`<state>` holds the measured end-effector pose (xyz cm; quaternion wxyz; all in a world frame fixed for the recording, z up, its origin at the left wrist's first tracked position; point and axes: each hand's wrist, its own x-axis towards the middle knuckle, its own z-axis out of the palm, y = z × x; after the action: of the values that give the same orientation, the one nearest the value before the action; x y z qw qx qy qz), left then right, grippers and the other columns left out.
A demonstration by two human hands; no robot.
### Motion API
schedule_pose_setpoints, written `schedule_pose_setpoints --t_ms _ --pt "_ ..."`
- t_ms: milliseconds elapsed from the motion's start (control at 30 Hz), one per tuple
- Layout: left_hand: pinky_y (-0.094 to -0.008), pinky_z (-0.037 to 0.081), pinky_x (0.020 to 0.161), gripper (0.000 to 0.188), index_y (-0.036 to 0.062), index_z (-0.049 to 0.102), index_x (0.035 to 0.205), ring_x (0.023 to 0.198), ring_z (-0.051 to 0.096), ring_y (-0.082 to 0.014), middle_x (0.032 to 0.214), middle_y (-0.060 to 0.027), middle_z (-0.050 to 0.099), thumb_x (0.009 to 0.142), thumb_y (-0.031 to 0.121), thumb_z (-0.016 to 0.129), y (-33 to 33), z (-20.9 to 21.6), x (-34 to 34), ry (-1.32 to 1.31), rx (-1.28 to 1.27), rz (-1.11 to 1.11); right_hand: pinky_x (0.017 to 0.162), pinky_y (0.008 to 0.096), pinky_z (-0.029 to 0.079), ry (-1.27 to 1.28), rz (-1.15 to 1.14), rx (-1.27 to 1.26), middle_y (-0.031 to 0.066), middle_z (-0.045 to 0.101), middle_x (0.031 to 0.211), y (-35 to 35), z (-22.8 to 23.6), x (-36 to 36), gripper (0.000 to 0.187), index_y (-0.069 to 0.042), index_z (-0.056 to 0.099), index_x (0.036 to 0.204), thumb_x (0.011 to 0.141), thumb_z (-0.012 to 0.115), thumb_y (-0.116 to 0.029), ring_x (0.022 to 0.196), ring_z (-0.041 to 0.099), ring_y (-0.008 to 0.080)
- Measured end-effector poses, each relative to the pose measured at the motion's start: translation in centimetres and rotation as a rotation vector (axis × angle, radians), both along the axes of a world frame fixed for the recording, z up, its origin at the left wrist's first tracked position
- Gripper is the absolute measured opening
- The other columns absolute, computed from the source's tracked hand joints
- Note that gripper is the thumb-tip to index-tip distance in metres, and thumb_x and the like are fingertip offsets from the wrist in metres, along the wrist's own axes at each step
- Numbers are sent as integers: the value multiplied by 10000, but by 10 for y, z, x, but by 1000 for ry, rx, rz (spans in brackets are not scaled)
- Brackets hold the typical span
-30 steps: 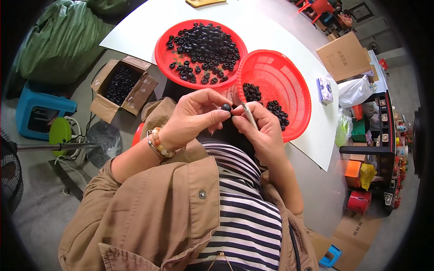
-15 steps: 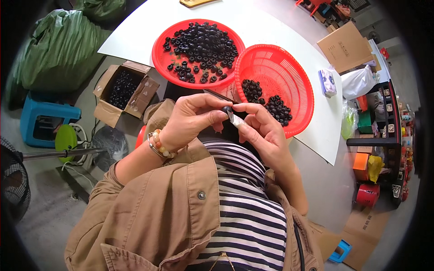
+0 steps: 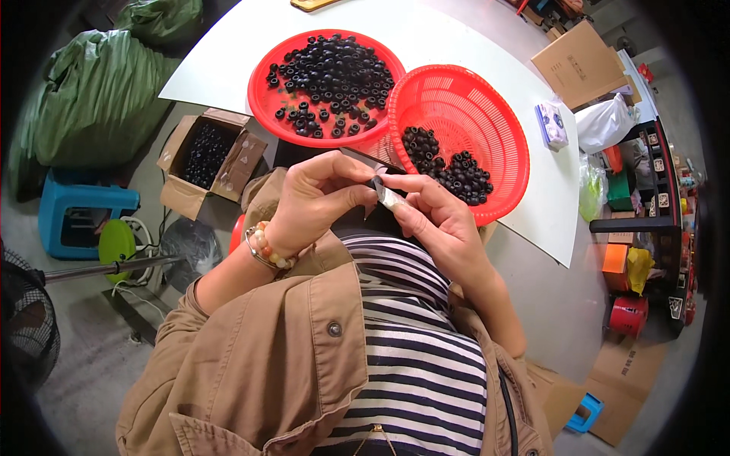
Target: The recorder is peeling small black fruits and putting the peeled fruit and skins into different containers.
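Note:
Between the thumb and forefinger of my left hand (image 3: pixel 319 201) is a small black round piece (image 3: pixel 374 182), mostly hidden by the fingertips. My right hand (image 3: pixel 441 220) is closed on a small knife (image 3: pixel 392 200) with a short metal blade and a white-wrapped grip. The blade lies against the black piece, and both hands meet above my lap at the table's edge. Beyond them, a shallow red tray (image 3: pixel 262 102) carries many black ring-like pieces (image 3: pixel 334 72). Overlapping its right side, a deeper red slotted basket (image 3: pixel 456 95) holds more of these pieces (image 3: pixel 464 178).
The white table (image 3: pixel 220 64) bears a tissue pack (image 3: pixel 551 125) on the right. Left of my legs stands an open cardboard box (image 3: pixel 179 190) of small dark pieces. A blue stool (image 3: pixel 57 216), green sacks (image 3: pixel 106 99) and a fan (image 3: pixel 30 319) are further left; a shelf stands right.
The view has shifted slightly. My hands stay together, with the right fingers and blade turned a little against the black piece.

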<state>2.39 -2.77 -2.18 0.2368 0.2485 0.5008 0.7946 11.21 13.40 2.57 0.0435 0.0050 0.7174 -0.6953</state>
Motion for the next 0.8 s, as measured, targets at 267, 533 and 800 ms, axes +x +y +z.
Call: schedule_pose_setpoints --t_ms 267,533,800 --pt "-245 462 766 157 -20 562 866 849 561 -134 930 -102 580 733 -90 610 0 -1 0 74 10 38 653 170 381 41 -39 -21 3 562 848 -7 -3 -1 257 4 494 1123 881 485 -81 745 461 24" --pt "-218 494 616 124 -29 554 862 750 584 -103 887 -94 601 756 -81 589 5 2 2 94 60 66 632 156 351 -29 -32 -141 -19 523 795 -5 4 -6 220 -2 496 1072 891 478 -127 712 436 18" --pt "-260 516 726 125 3 531 864 808 586 -154 908 -105 575 767 -56 585 3 2 0 -75 57 -39 582 162 322 -161 -118 -266 -39 443 716 -2 11 -7 247 -19 484 1080 886 487 -173 645 391 29"
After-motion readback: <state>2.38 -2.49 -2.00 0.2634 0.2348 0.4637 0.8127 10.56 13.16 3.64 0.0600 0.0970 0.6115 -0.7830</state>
